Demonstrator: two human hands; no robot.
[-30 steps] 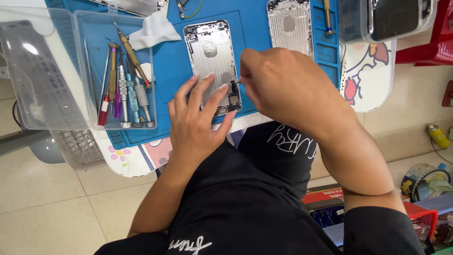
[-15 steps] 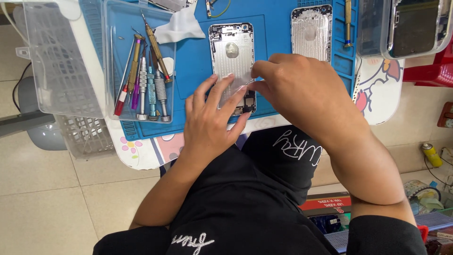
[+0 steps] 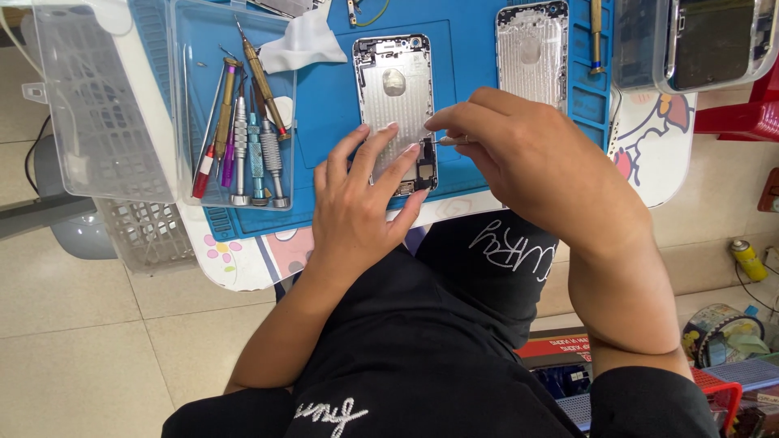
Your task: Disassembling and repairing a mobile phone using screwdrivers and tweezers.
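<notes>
- So here's where I'm at: my left hand (image 3: 361,199) is spread flat, fingers fanned over the lower end of the silver phone back housing (image 3: 395,89), pinning it to the blue work mat (image 3: 333,105). It's pressing down, not gripping.
- My right hand (image 3: 519,162) is pinched narrow around a thin metal tool (image 3: 449,141), looks like tweezers or a fine driver, can't tell which. The tip sits right at the housing's lower right edge, next to my left fingertips.
- Progress, as far as I can judge: the housing is already an open shell lying inside-up, no screen on it. The dark bit at the bottom end is still in there, so I'd say the small parts work is mid-way, not finished.
- A second silver housing (image 3: 531,53) lies further right on the mat, untouched.
- The clear plastic tray (image 3: 188,105) on the left holds a row of precision screwdrivers (image 3: 247,138), with a white cloth (image 3: 302,45) at its top corner.
- Another clear box (image 3: 698,40) sits top right with a dark device inside.
- The mat is on a small white table with cartoon prints (image 3: 649,138).
- Room: pale tiled floor (image 3: 81,357), a white basket (image 3: 142,235) under the table edge, and a spray can (image 3: 746,259) and clutter off right.
</notes>
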